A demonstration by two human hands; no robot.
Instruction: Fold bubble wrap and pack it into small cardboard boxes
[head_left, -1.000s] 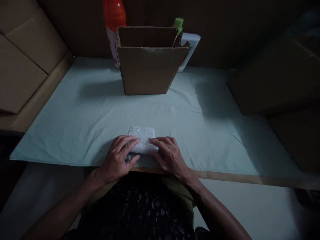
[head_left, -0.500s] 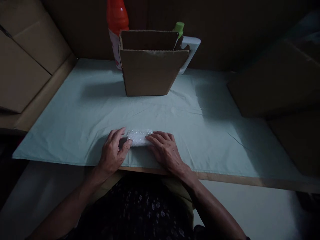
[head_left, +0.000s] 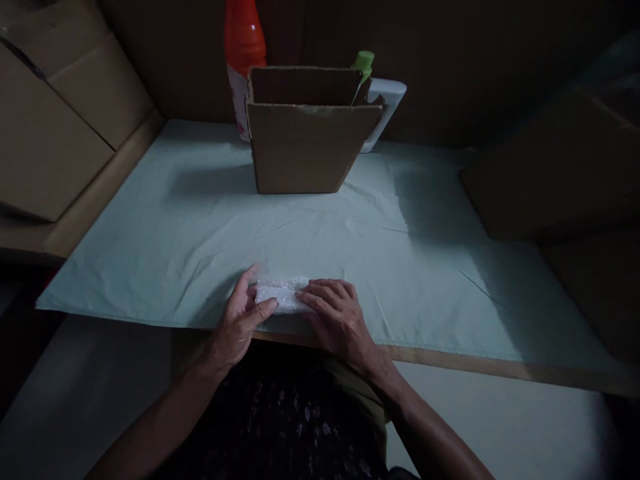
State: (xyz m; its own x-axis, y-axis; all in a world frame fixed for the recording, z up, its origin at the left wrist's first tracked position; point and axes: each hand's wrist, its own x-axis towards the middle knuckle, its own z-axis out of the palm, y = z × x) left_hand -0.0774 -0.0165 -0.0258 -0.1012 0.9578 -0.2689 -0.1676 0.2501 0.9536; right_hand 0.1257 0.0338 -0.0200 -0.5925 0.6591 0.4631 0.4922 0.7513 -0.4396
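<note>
A small bundle of bubble wrap [head_left: 283,298], whitish and shiny, lies near the front edge of the cloth-covered table. Around its left end curls my left hand [head_left: 241,320], the thumb pressed on the near side and the index finger raised at the far side. On the right end rests my right hand [head_left: 337,317], its fingers laid over the wrap and the thumb mostly hidden. What is inside the wrap, if anything, cannot be seen.
A cardboard box [head_left: 305,147] with an open top stands behind the hands. Near it are a red-orange bottle [head_left: 245,40], a green cap [head_left: 364,61] and a white handle [head_left: 395,100]. Large cartons flank the pale green cloth [head_left: 210,220] at left [head_left: 55,133] and right [head_left: 550,173].
My left hand has moved in, and its thumb now lies farther over the bubble wrap. The bundle sits slightly lower in view, the right hand still on it. The whole view has shifted slightly.
</note>
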